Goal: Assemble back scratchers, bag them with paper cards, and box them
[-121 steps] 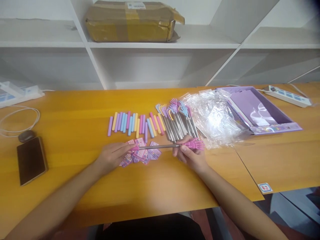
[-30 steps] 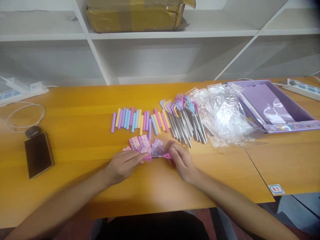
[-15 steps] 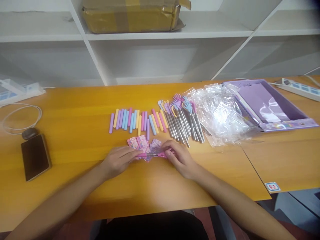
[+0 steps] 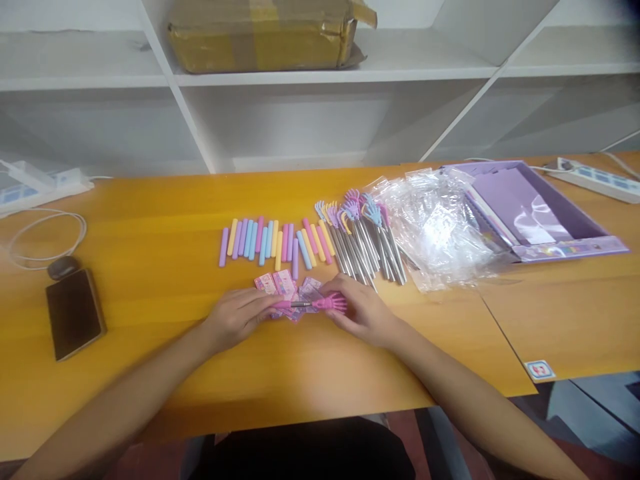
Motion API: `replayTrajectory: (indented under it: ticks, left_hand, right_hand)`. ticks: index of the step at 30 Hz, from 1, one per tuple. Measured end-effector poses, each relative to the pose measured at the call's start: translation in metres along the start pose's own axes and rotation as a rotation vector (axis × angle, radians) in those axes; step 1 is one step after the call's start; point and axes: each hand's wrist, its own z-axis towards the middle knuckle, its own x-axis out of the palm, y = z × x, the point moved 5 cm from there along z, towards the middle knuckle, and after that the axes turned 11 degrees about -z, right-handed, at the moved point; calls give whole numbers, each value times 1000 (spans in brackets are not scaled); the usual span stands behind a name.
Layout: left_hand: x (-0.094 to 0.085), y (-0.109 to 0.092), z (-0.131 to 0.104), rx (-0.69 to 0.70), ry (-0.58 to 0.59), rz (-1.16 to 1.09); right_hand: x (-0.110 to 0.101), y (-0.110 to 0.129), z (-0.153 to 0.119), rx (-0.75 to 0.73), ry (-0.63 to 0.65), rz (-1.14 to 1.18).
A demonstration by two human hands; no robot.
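Note:
My left hand (image 4: 241, 313) is closed on the pink handle of a back scratcher (image 4: 301, 304), which lies level across in front of me. Its short metal shaft shows between the handle and the pink claw-shaped head. Around that head my right hand (image 4: 364, 310) is loosely curved, thumb below and fingers above, apart from each other; whether hidden fingers touch it, I cannot tell. Beneath the scratcher lie pink and purple printed cards (image 4: 285, 283). Just beyond is a row of pastel handle sleeves (image 4: 265, 243). Several metal scratcher rods (image 4: 367, 247) with coloured claw heads are piled right of them.
Clear plastic bags (image 4: 425, 227) are heaped beside a purple box (image 4: 565, 200) at the right. A phone (image 4: 75, 313), a black mouse-like object (image 4: 63, 267) and a white cable (image 4: 45, 212) lie left. Behind stands a white shelf (image 4: 310, 77) bearing a taped cardboard box (image 4: 260, 37).
My right hand has loosened from the scratcher's head, and the pink claw now shows fully between thumb and fingers. The left hand keeps its hold on the handle.

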Motion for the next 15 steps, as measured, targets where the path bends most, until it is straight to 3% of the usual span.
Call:
replayTrajectory:
  ticks: [4,8,12,15]
  left_hand:
    - [-16,-4,19,0,66,115]
    - [-50,-31,61,-17,248,334]
    - [-96,-83,108,-26,142,497]
    - [-115,-108,126,-102,26,585]
  right_hand:
    - [-6,3,6,-130,-116,-329]
    - [-39,23,25,-225,-223,-538]
    - [-96,51,60,-79,-191,-429]
    - [-134,75,81,-61,-194,-304]
